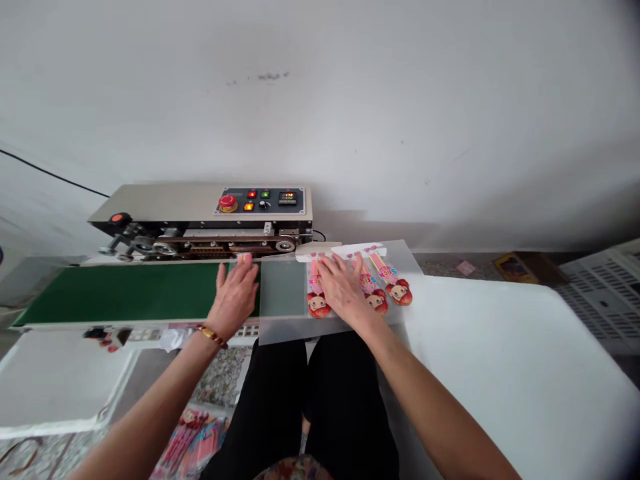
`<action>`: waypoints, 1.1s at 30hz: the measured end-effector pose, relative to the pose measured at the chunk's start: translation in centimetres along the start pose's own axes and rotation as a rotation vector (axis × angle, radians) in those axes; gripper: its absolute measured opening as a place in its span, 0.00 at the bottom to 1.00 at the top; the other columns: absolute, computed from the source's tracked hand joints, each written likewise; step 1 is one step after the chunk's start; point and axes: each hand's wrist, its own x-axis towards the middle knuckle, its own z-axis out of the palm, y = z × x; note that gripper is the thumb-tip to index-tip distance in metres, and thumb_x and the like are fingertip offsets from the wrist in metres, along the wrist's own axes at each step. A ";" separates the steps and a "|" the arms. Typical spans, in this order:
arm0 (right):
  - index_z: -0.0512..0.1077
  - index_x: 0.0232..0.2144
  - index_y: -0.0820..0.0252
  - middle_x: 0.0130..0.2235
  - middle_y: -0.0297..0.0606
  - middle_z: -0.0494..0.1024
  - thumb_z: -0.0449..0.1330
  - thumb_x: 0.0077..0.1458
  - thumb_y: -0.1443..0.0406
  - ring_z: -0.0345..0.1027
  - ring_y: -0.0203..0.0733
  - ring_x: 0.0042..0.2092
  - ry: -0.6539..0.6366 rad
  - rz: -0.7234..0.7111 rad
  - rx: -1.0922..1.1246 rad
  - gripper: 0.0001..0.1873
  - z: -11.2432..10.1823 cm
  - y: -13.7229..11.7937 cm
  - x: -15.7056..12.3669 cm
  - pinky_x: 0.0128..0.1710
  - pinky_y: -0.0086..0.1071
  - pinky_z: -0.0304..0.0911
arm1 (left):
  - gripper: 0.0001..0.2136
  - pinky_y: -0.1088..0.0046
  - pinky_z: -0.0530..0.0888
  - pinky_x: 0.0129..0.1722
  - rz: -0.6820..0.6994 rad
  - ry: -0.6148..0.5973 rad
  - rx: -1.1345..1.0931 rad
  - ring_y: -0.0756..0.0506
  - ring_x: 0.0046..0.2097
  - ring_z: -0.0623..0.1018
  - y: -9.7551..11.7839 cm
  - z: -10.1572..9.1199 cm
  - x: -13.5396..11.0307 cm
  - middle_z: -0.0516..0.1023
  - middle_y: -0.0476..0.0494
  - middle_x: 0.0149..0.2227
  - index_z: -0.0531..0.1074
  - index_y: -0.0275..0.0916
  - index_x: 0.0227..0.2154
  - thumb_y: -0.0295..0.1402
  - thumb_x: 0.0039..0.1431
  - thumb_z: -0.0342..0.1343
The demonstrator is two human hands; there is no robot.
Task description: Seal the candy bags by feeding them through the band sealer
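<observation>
My left hand (234,297) lies over the right end of the green conveyor belt (135,292), its fingers stretched forward and apart. A small pink packet end (245,258) shows at its fingertips; the rest is hidden beneath the hand. My right hand (345,287) rests flat with spread fingers on the flat packets lying side by side on a translucent plate. One pink packet with a red-haired cartoon figure (319,303) is left of its palm. A middle packet (376,301) is partly covered by the hand, and a third packet (398,291) lies to the right, uncovered.
Behind the belt stands a band sealing machine (165,202) with lit buttons and a red stop knob (227,203). A white table (500,353) is at the right. Bagged pink packets (193,443) lie low at the left. A grey plastic crate (605,300) sits far right.
</observation>
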 end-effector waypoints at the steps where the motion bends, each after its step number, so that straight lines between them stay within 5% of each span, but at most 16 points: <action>1: 0.69 0.59 0.55 0.63 0.44 0.69 0.45 0.68 0.73 0.55 0.55 0.65 0.002 -0.002 0.025 0.23 0.1 -0.4 0.6 0.65 0.72 0.25 | 0.16 0.43 0.54 0.70 0.029 0.003 -0.029 0.38 0.64 0.71 1.3 0.1 0.2 0.74 0.34 0.61 0.71 0.37 0.55 0.29 0.70 0.43; 5: 0.71 0.55 0.54 0.58 0.42 0.72 0.46 0.68 0.73 0.61 0.52 0.59 0.009 0.075 0.097 0.22 -0.3 -0.3 2.7 0.66 0.68 0.34 | 0.18 0.49 0.58 0.70 0.207 -0.086 -0.188 0.40 0.68 0.66 7.3 1.7 1.3 0.71 0.34 0.63 0.70 0.36 0.58 0.28 0.69 0.44; 8: 0.74 0.52 0.55 0.55 0.43 0.73 0.48 0.66 0.74 0.62 0.52 0.56 -0.036 0.122 0.097 0.20 -0.7 0.3 4.4 0.64 0.64 0.42 | 0.20 0.48 0.60 0.69 0.207 -0.135 -0.210 0.37 0.69 0.64 9.5 2.9 1.7 0.67 0.32 0.66 0.67 0.34 0.61 0.29 0.68 0.47; 14: 0.78 0.44 0.54 0.53 0.42 0.74 0.48 0.67 0.73 0.63 0.51 0.55 -0.114 0.112 0.124 0.19 -0.6 0.2 6.3 0.63 0.63 0.42 | 0.21 0.46 0.59 0.69 0.214 -0.146 -0.224 0.37 0.71 0.60 9.0 3.2 1.6 0.62 0.30 0.69 0.64 0.34 0.63 0.28 0.69 0.46; 21: 0.72 0.55 0.51 0.58 0.41 0.71 0.46 0.63 0.76 0.62 0.50 0.57 -0.029 0.144 0.126 0.27 -0.1 2.0 4.7 0.65 0.62 0.39 | 0.19 0.47 0.59 0.69 0.203 -0.122 -0.222 0.36 0.71 0.61 9.0 3.7 1.7 0.66 0.29 0.67 0.68 0.32 0.59 0.28 0.69 0.46; 29: 0.78 0.43 0.50 0.50 0.40 0.74 0.48 0.60 0.76 0.64 0.51 0.53 -0.115 0.165 0.077 0.23 -0.3 1.9 5.7 0.61 0.59 0.46 | 0.21 0.47 0.59 0.69 0.205 -0.122 -0.212 0.36 0.71 0.61 8.8 3.9 1.7 0.65 0.30 0.67 0.65 0.33 0.62 0.26 0.67 0.47; 33: 0.73 0.54 0.50 0.55 0.41 0.73 0.47 0.60 0.76 0.63 0.52 0.57 -0.061 0.197 0.199 0.27 0.0 2.0 5.4 0.62 0.61 0.46 | 0.21 0.46 0.59 0.69 0.217 -0.122 -0.213 0.36 0.70 0.61 8.8 3.9 1.8 0.65 0.30 0.67 0.65 0.33 0.62 0.27 0.67 0.47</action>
